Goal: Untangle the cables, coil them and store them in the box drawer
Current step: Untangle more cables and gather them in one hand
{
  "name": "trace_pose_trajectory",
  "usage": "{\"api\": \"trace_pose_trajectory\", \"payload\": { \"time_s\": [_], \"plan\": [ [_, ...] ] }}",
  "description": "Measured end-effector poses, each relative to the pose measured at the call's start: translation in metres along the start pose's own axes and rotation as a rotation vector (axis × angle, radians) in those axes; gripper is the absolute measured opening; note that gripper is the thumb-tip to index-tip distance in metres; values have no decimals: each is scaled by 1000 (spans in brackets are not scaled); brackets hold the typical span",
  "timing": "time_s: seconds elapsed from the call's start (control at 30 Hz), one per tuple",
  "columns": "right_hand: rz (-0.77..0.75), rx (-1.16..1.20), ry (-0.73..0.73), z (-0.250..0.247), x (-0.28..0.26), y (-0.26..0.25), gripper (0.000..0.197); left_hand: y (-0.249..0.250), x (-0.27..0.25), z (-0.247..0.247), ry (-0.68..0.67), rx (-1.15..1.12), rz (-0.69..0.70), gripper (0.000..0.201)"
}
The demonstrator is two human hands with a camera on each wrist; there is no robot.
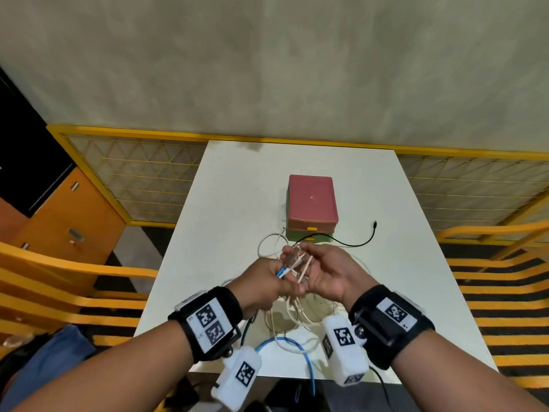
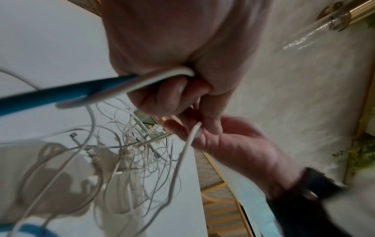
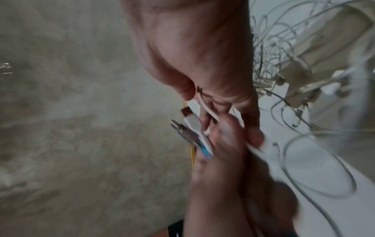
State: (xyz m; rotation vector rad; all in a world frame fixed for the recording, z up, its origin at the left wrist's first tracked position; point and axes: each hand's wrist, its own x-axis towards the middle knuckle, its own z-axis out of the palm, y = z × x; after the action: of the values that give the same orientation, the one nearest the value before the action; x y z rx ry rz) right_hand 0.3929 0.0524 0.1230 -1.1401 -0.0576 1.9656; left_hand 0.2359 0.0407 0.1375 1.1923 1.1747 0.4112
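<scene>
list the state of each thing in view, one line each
left hand: grip on the blue cable and a white cable
right hand: fingers curled round a white cable
blue cable: uncoiled, trailing off the table's near edge
white cables: tangled heap on the table
black cable: loose, uncoiled, lying by the box
box: upright, both drawers closed

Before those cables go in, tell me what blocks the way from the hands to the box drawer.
Nothing solid stands between. The drawers of the box are shut, and a black cable trails across the table at its front. Left hand and right hand hold tangled cables.
</scene>
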Motion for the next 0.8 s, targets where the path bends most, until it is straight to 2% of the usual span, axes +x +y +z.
{"api": "trace_pose_trajectory", "payload": {
  "time_s": [0.13, 0.27, 0.4, 0.5, 0.6, 0.67, 0.8],
  "plan": [
    [-62, -7, 52, -8, 3, -11, 17, -18, -15, -15, -116, 92, -81, 20],
    [-112, 38, 81, -17, 1, -18, 17, -32, -34, -30, -307, 198, -152, 16],
    [-116, -13, 81, -19, -11, -17, 18, -36, -43, -38, -277, 230, -141, 12],
    [-98, -280, 29, -21, -22, -3, 10, -29, -37, -42, -139, 139, -88, 14],
    [-95, -793, -47, -32, -38, 17, 11, -16, -32, -49, 6, -83, -52, 16],
    [-88, -1090, -86, -42, -50, 29, 14, -7, -30, -54, 45, -156, -15, 16],
    [-15, -1389, -174, -52, -69, 51, 18, 11, -28, -60, 64, -277, 70, 22]
  ]
}}
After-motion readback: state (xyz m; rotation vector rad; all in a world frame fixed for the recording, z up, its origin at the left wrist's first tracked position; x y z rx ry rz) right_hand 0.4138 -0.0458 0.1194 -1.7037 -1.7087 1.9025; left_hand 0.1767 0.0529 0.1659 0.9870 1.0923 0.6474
